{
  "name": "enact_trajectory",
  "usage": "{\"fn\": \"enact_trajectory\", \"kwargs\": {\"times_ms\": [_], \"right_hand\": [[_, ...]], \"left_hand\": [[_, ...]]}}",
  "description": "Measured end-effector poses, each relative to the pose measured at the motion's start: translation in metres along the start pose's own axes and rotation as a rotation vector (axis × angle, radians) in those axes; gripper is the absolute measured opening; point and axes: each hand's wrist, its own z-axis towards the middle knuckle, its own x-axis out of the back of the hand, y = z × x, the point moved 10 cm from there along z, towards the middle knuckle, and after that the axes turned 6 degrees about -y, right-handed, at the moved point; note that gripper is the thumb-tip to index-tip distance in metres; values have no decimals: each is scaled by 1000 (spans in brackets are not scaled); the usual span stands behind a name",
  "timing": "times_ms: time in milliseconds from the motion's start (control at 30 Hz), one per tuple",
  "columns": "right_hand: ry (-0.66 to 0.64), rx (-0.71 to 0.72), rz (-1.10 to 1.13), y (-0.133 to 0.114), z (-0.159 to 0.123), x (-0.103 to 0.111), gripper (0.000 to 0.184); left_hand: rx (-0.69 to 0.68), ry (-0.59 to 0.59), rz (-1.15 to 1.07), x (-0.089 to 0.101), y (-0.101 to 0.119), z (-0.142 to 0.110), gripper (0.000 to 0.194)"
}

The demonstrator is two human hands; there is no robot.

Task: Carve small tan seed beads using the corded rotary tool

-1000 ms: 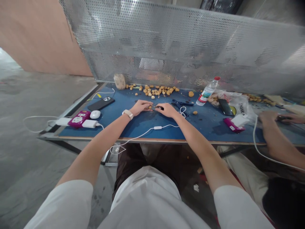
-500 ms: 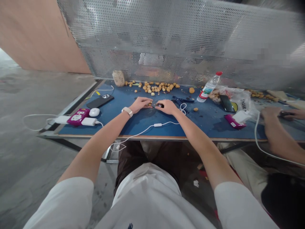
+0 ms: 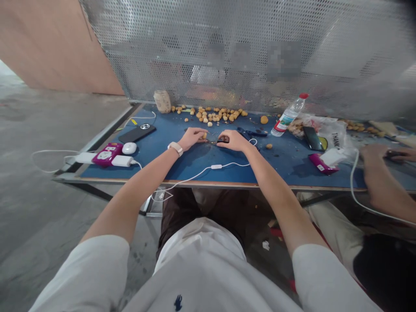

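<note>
A perforated metal panel (image 3: 208, 56) stands upright along the rear edge of the blue worktop (image 3: 182, 167). A scattered row of tan lumps (image 3: 224, 115) lies in front of the panel. At the right, a clear plastic bag (image 3: 334, 132) rests near a tilted bottle (image 3: 287, 116) with a red cap. A co-worker's forearm (image 3: 386, 186) extends over the worktop at the far right. The left hand (image 3: 190, 138) and the right hand (image 3: 235, 141) face each other at mid-worktop, slightly apart. A pale jar (image 3: 162, 102) stands at the rear left; a black phone (image 3: 138, 133) lies in front of it. A purple block (image 3: 108, 154) sits at the left edge, with 1 white case (image 3: 129, 148) just beside it. The fingers of the right hand are closed around a dark-handled tool (image 3: 222, 140), its tip directed toward the left hand. The fingers of the left hand pinch 1 small yellowish piece (image 3: 204, 136), located between the 2 hands, near the tool tip.
</note>
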Motion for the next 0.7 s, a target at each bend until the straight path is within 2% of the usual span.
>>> {"fn": "enact_trajectory", "kwargs": {"times_ms": [67, 100, 200, 267, 333, 533, 700], "right_hand": [[-11, 63, 84, -24, -4, 4, 38], [-105, 99, 154, -38, -5, -3, 42], [-546, 122, 289, -77, -21, -42, 46], [-694, 78, 333, -88, -31, -57, 47], [-741, 14, 377, -87, -35, -65, 50], [-752, -193, 471, -65, -30, -75, 69], [-829, -235, 411, -68, -22, -81, 80]], "left_hand": [[-9, 3, -3, -1, 1, 0, 26], [-12, 3, -6, -1, 1, 0, 28], [-6, -2, -15, -3, 0, 0, 29], [4, -4, -15, -3, -1, 0, 30], [5, 0, -11, -3, -1, 1, 31], [-16, -16, 13, -3, -2, 3, 27], [-42, -11, 24, -2, -1, 4, 24]]}}
